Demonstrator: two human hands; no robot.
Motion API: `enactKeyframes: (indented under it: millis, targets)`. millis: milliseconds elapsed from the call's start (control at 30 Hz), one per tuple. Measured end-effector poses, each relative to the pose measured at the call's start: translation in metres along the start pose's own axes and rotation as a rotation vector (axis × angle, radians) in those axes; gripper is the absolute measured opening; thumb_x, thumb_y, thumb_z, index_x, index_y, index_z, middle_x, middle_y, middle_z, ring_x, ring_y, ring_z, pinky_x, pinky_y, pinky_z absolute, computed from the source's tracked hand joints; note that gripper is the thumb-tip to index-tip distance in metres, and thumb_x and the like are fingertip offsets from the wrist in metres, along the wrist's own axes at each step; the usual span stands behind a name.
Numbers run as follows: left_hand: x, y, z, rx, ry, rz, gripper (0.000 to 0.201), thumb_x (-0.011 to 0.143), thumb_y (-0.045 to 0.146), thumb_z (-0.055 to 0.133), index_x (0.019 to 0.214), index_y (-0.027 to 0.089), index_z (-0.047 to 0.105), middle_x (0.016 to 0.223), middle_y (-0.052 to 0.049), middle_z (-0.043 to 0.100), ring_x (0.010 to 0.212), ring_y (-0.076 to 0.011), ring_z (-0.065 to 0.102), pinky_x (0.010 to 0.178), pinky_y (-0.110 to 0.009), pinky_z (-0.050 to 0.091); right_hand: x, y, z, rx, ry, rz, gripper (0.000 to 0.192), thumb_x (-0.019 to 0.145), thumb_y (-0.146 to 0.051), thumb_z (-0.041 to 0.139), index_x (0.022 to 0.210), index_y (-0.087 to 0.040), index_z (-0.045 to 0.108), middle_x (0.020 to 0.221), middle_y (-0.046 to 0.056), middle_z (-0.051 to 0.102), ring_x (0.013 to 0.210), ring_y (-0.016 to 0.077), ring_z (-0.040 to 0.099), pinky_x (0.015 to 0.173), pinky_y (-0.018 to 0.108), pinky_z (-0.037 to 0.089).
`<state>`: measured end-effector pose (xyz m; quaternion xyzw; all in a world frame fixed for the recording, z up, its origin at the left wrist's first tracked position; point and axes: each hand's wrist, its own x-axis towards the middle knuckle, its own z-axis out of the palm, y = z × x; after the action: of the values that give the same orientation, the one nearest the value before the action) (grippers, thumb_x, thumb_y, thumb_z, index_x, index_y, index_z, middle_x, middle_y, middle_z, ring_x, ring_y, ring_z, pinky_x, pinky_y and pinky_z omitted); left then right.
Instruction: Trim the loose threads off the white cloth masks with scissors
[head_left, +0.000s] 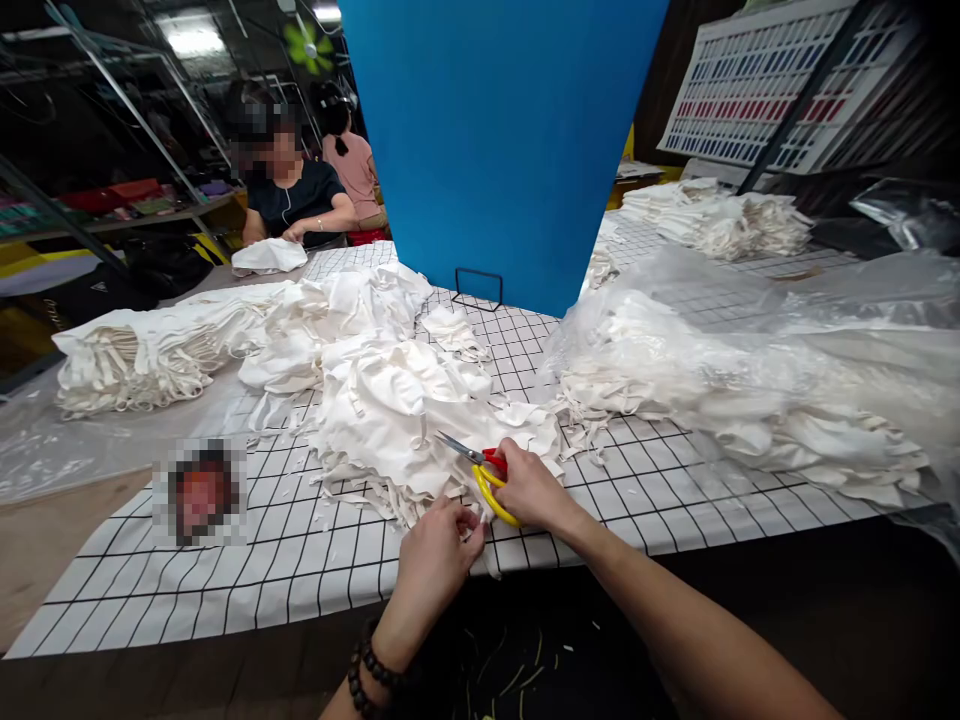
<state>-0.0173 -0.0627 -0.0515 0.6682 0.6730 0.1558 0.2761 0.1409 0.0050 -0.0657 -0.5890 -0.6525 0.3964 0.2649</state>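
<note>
In my right hand is a pair of scissors with red and yellow handles. Their blades point up and left over a heap of white fabric pieces. My left hand is at the near edge of that heap, its fingers closed on a strip of white fabric. The strip's end hangs by the table's front edge. Dark beads circle my left wrist.
A tall blue board stands behind the heap on the grid-patterned cloth. Stacked white pieces lie left; plastic-covered ones lie right. Across the table, a person in dark clothing handles white fabric.
</note>
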Motion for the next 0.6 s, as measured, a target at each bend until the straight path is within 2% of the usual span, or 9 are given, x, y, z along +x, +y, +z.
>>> enactKeyframes:
  millis: [67,133,267,367,467,533,600]
  targets:
    - [-0.002,0.000,-0.003,-0.192,0.008,0.032,0.020,0.084,0.039,0.061,0.079,0.020,0.067,0.086,-0.003,0.063,0.065,-0.0151,0.055,0.063,-0.027,0.036,-0.001,0.002,-0.008,0.070,0.024,0.002,0.026,0.068,-0.015,0.067,0.077,-0.023,0.045,0.073,-0.001,0.060,0.069,0.0174,0.058,0.059,0.026,0.041]
    - [-0.004,0.005,-0.004,-0.505,-0.039,0.022,0.025,0.085,0.043,0.061,0.084,0.018,0.064,0.083,-0.003,0.063,0.058,-0.0118,0.048,0.058,-0.025,0.036,-0.004,0.001,-0.020,0.151,0.052,-0.003,0.025,0.073,-0.023,0.066,0.081,-0.023,0.043,0.078,-0.001,0.061,0.071,0.0172,0.061,0.060,0.027,0.046]
    - [-0.006,0.023,0.000,-1.251,-0.332,-0.145,0.030,0.083,0.044,0.065,0.087,0.016,0.055,0.083,-0.004,0.066,0.047,-0.0053,0.038,0.046,-0.019,0.033,-0.010,-0.007,-0.056,0.508,0.152,-0.092,0.033,0.075,-0.035,0.070,0.087,-0.024,0.041,0.082,-0.003,0.059,0.080,0.0190,0.068,0.073,0.032,0.053]
    - [-0.008,0.040,0.006,-1.554,-0.514,-0.292,0.027,0.078,0.031,0.075,0.086,0.012,0.058,0.079,-0.005,0.066,0.051,-0.0044,0.046,0.049,-0.017,0.040,-0.018,-0.013,-0.079,0.787,0.202,-0.133,0.037,0.069,-0.034,0.077,0.086,-0.024,0.045,0.080,-0.004,0.058,0.083,0.0205,0.069,0.070,0.030,0.053]
    - [-0.010,0.051,0.007,-1.650,-0.537,-0.347,0.027,0.076,0.025,0.078,0.092,0.008,0.064,0.077,-0.006,0.066,0.053,-0.0053,0.051,0.051,-0.017,0.044,-0.025,-0.014,-0.084,0.777,0.067,-0.113,0.037,0.070,-0.032,0.077,0.089,-0.024,0.047,0.094,0.001,0.065,0.063,0.0126,0.063,0.056,0.026,0.049]
    - [-0.012,0.055,0.002,-1.665,-0.532,-0.330,0.031,0.075,0.031,0.079,0.092,0.007,0.066,0.074,-0.007,0.067,0.050,-0.0062,0.052,0.049,-0.018,0.045,-0.027,-0.014,-0.079,0.722,-0.121,-0.096,0.036,0.072,-0.034,0.074,0.093,-0.024,0.047,0.106,0.005,0.068,0.046,0.0060,0.049,0.046,0.024,0.043]
    - [-0.014,0.054,-0.005,-1.671,-0.569,-0.318,0.038,0.070,0.037,0.081,0.087,0.007,0.068,0.070,-0.008,0.068,0.047,-0.0067,0.052,0.047,-0.019,0.044,-0.021,-0.017,-0.071,0.666,-0.291,-0.094,0.037,0.073,-0.038,0.071,0.096,-0.025,0.046,0.110,0.008,0.068,0.040,0.0031,0.036,0.039,0.022,0.033]
